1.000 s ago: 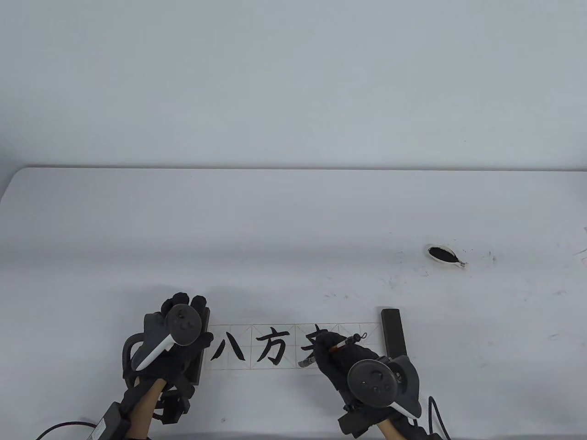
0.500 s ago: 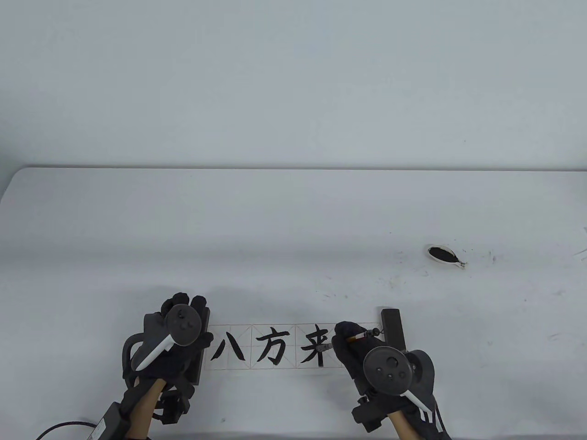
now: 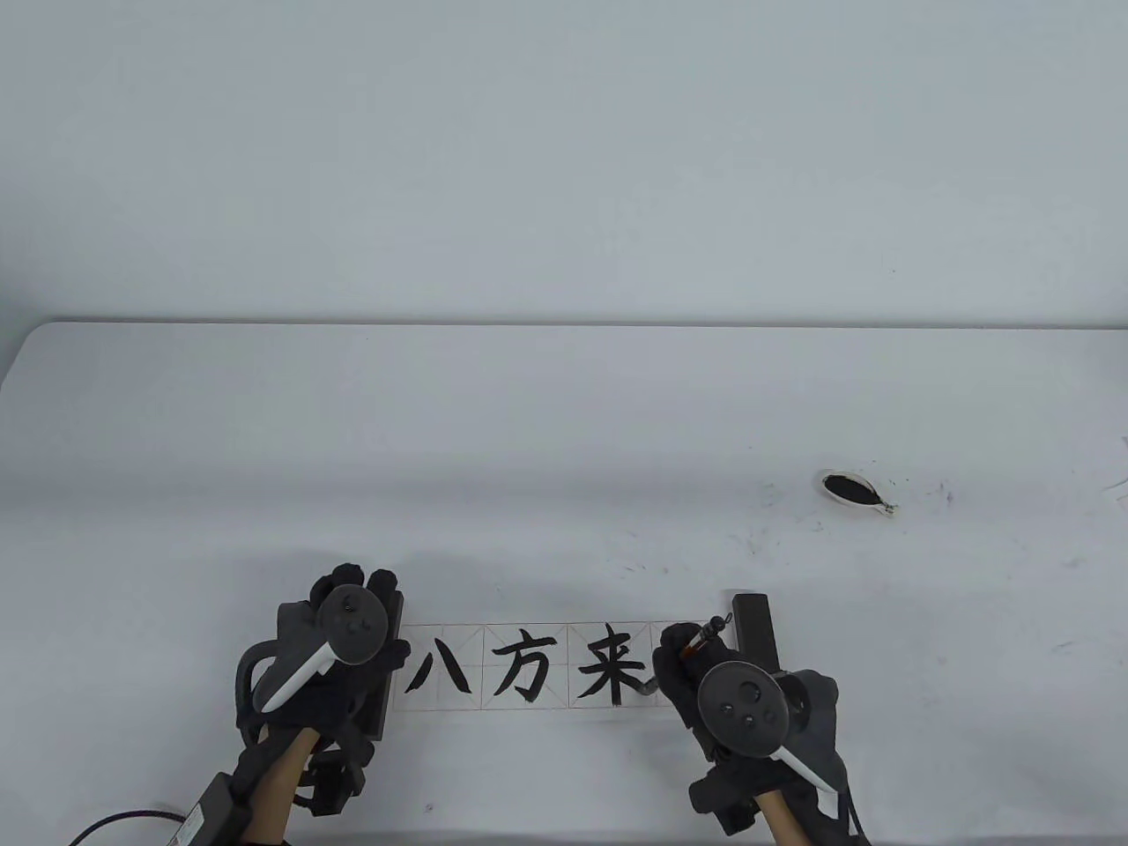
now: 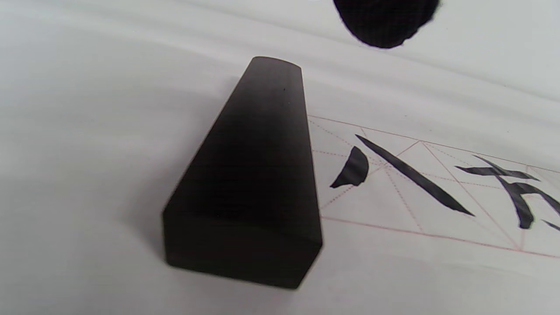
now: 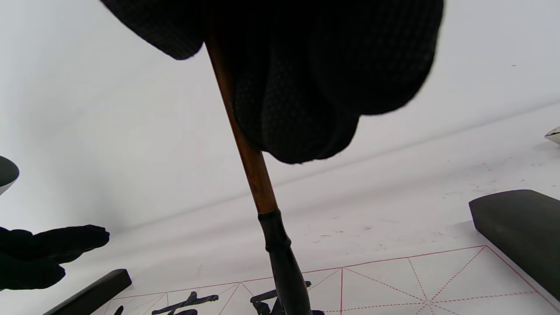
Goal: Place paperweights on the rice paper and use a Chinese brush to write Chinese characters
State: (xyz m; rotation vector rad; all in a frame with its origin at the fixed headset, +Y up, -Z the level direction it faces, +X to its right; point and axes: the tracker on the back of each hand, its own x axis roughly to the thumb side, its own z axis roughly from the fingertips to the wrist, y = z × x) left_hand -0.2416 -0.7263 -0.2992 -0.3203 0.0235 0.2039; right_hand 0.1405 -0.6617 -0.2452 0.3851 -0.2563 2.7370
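Brown-handled brush (image 5: 245, 144) stands pinched under right hand (image 3: 705, 679); left hand (image 3: 335, 652) presses paperweight (image 4: 249, 183) flat.

Dark paperweight (image 4: 249, 183) lying on rice paper (image 4: 393, 245)

Weighing down the gridded sheet's end on the white desk (image 4: 78, 131), sitting just beside black brush strokes (image 4: 411, 175); gloved fingertip (image 4: 385, 22) hanging in at top edge.

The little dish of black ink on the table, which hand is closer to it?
The right hand. It holds the brush over the rice paper, below and left of the ink dish. The left hand rests on the far-left paperweight, much farther away.
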